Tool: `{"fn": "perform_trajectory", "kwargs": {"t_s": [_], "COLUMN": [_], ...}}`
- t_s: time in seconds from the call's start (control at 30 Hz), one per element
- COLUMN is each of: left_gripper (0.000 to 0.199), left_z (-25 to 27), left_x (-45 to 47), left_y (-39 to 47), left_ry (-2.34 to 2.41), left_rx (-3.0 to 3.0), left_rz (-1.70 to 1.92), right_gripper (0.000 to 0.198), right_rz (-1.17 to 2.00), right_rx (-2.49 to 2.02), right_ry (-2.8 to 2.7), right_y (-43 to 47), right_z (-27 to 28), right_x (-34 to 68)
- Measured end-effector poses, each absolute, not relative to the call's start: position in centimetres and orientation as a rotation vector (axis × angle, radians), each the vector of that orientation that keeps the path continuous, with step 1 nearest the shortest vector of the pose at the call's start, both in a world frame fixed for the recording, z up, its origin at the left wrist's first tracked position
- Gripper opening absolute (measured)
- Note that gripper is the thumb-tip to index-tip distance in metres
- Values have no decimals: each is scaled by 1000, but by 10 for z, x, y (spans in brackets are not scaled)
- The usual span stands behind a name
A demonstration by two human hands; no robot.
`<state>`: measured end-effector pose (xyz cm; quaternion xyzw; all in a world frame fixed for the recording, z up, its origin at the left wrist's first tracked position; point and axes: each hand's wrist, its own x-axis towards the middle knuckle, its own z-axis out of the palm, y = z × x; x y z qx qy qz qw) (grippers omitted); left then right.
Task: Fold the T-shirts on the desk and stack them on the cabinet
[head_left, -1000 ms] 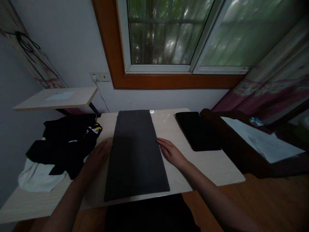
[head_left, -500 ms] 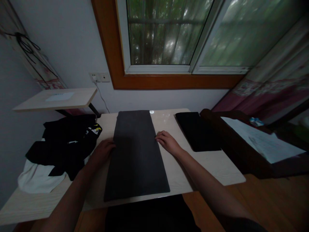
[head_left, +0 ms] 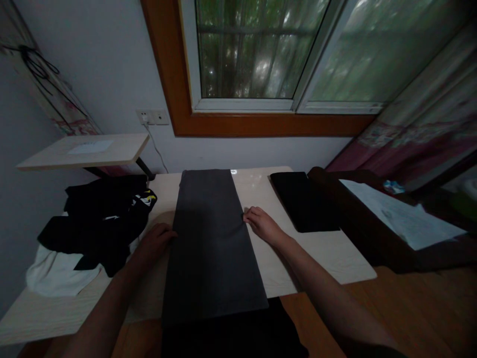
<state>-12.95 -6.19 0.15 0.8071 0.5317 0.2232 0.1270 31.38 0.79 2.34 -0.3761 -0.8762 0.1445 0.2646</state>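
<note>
A long dark grey folded cloth, smooth and flat, lies across the pale table. Its near end hangs over the table's front edge. My left hand is closed at the cloth's left edge, thumb and fingertips on it. At the right edge, a little higher up, my right hand pinches the cloth between thumb and fingers, and a small crease runs in from there. Whether the cloth is a garment I cannot tell.
On the left is a heap of black and white clothes, below a small raised shelf. A black folded cloth lies at the back right. Beyond it stands dark furniture with a white sheet. A window is behind.
Both hands have drawn slightly toward me with the grey cloth. Its near end, which lay on the tabletop, now reaches past the front edge.
</note>
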Motion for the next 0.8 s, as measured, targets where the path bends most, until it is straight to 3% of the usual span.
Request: {"fn": "perform_trajectory", "kwargs": {"t_s": [0.37, 0.63, 0.8], "left_gripper": [31, 31, 31], "left_z": [14, 46, 42], "left_x": [-132, -126, -119], "left_y": [-88, -94, -68], "left_ry": [1310, 1221, 1532], "left_rx": [2571, 2428, 2228], "left_rz": [561, 397, 597], "right_gripper": [19, 18, 21], "right_rz": [249, 630, 750], "right_rx": [-1038, -946, -1176], "right_ry": [-2574, -2458, -2182], "right_y": [-14, -17, -14], "right_z": [31, 36, 37], "right_x": [321, 330, 320]}}
